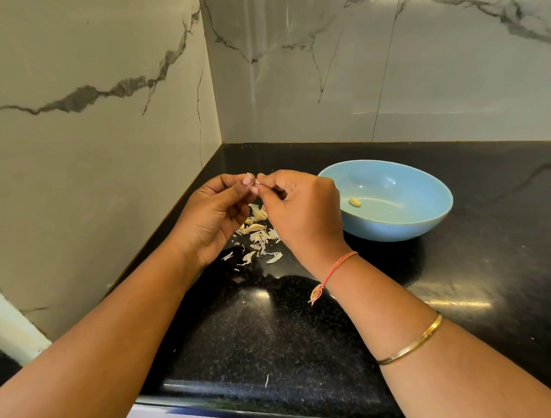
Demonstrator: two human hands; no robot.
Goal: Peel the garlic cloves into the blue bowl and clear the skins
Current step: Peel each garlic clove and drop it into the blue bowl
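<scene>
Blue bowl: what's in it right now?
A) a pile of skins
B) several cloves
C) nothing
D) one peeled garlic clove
D: a single peeled garlic clove lies on the floor of the blue bowl, while the skins are scattered on the black counter beside it, not in it.

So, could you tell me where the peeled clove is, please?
In the head view, the peeled clove lies alone inside the blue bowl, which sits on the black counter beside the right hand.
</scene>
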